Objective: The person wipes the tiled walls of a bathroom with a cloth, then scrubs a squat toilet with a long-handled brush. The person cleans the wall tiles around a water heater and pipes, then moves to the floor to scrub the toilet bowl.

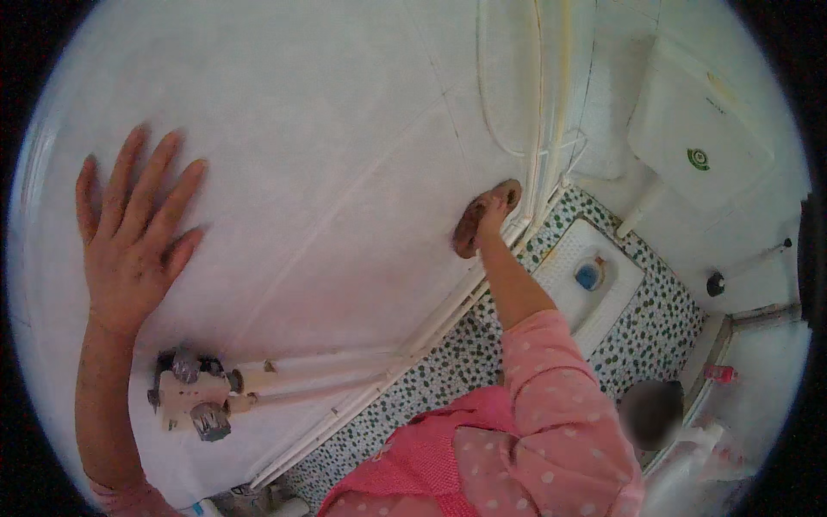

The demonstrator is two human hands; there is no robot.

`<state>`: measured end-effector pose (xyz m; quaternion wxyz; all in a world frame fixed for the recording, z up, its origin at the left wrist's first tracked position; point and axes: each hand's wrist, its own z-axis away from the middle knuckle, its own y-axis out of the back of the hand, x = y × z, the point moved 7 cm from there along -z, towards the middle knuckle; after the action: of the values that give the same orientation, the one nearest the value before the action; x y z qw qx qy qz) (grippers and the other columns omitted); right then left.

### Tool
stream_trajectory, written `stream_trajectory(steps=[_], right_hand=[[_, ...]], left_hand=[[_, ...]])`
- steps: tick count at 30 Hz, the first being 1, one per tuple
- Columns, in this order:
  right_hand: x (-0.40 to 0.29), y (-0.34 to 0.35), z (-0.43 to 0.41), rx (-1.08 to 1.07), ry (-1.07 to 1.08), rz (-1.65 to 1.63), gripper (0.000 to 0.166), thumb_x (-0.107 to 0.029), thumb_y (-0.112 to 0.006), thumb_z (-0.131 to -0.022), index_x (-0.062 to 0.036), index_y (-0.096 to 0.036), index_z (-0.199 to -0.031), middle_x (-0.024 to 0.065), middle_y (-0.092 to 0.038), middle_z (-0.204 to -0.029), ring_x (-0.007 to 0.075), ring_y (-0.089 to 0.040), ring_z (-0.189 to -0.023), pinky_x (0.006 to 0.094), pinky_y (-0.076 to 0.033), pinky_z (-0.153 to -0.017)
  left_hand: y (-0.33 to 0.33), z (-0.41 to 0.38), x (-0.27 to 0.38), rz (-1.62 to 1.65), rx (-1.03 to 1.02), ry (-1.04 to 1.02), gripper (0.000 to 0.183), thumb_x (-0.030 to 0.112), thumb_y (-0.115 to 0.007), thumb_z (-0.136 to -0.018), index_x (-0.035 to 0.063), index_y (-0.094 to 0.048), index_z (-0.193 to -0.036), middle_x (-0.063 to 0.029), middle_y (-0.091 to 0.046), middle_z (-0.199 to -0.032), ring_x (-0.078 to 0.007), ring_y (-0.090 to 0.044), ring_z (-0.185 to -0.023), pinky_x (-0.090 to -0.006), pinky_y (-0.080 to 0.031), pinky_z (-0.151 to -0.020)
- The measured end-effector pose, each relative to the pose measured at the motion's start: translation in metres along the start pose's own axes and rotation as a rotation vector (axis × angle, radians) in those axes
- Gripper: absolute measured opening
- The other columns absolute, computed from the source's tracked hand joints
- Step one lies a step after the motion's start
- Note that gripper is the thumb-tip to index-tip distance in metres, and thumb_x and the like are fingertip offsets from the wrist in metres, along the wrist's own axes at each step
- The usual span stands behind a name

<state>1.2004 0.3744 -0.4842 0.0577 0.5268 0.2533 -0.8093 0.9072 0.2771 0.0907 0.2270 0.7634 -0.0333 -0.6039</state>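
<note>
My left hand (132, 239) lies spread against the white wall (310, 129), palm to the surface and fingers apart, with nothing in it. My right hand (492, 216) grips a brown cloth or scrubbing pad (470, 226) against the same wall, low down beside the vertical pipes. The picture does not settle which of the two it is. Below my left hand, a water valve (194, 394) with clear knobs is fixed to the wall.
White pipes (336, 362) run from the valve along the wall's foot. A squat toilet (562, 258) is set in the green-and-white mosaic floor (452, 342). Hoses (536, 77) hang beside a white cistern (698, 123). A dark round thing, blurred (652, 413), is at right.
</note>
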Motion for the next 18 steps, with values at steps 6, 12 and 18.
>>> stream_trajectory(steps=[6, 12, 18], right_hand=[[0.154, -0.001, 0.140, 0.050, -0.320, 0.431, 0.062, -0.037, -0.048, -0.092, -0.0008, -0.030, -0.139, 0.0239, -0.029, -0.139, 0.0380, -0.036, -0.123, 0.0462, -0.035, -0.099], [0.038, -0.039, 0.242, -0.031, -1.022, -0.568, 0.041, -0.027, -0.052, -0.088, -0.0099, -0.035, -0.120, 0.0116, -0.041, -0.119, 0.0284, -0.046, -0.106, 0.0423, -0.046, -0.085], [-0.161, -0.032, 0.156, -0.461, -0.663, -0.703, 0.016, -0.022, -0.053, -0.085, -0.0109, -0.055, -0.096, 0.0027, -0.055, -0.097, 0.0196, -0.056, -0.090, 0.0352, -0.052, -0.075]], left_hand=[[0.027, -0.032, -0.002, -0.113, 0.081, -0.069, 0.051, 0.044, -0.050, -0.086, 0.0242, -0.047, -0.133, 0.0000, -0.038, -0.143, -0.0233, -0.030, -0.135, -0.0502, -0.016, -0.111], [0.002, -0.001, 0.001, -0.033, 0.013, -0.012, 0.052, 0.037, -0.056, -0.082, 0.0204, -0.048, -0.131, -0.0021, -0.038, -0.142, -0.0250, -0.029, -0.135, -0.0517, -0.016, -0.111], [0.008, 0.015, -0.006, 0.085, 0.029, 0.051, 0.056, 0.030, -0.064, -0.074, 0.0159, -0.050, -0.127, -0.0030, -0.039, -0.141, -0.0253, -0.030, -0.134, -0.0533, -0.016, -0.112]])
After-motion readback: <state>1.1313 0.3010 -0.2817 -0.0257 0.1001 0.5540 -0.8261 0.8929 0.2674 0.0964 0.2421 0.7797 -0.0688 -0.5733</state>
